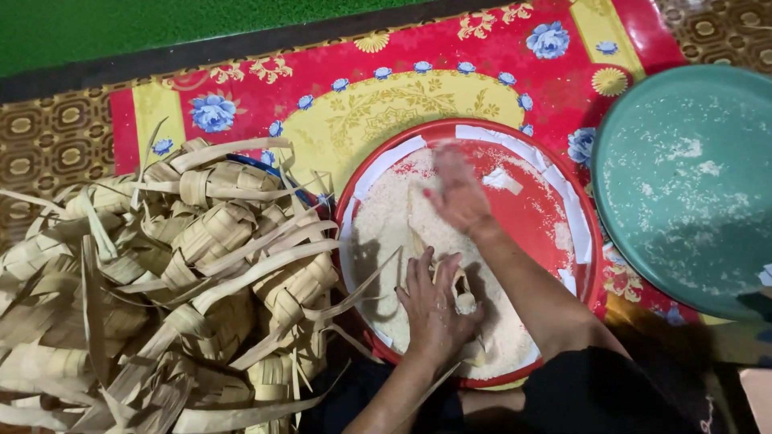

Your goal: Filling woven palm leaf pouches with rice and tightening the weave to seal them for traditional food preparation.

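A round red tray (555, 210) lies on the mat, with a heap of white rice (384, 241) spread over its left half. My left hand (433, 305) grips a woven palm-leaf pouch (460, 291) over the rice near the tray's front. Its leaf strips stick out past my fingers. My right hand (458, 191) is blurred, fingers down on the rice near the middle of the tray. I cannot tell whether it holds any grains.
A big pile of woven palm-leaf pouches (185, 281) with long loose strips fills the left side, touching the tray's edge. A teal round lid or tray (683, 185) dusted with rice lies at the right. Underneath is a red and yellow flowered mat (402, 96).
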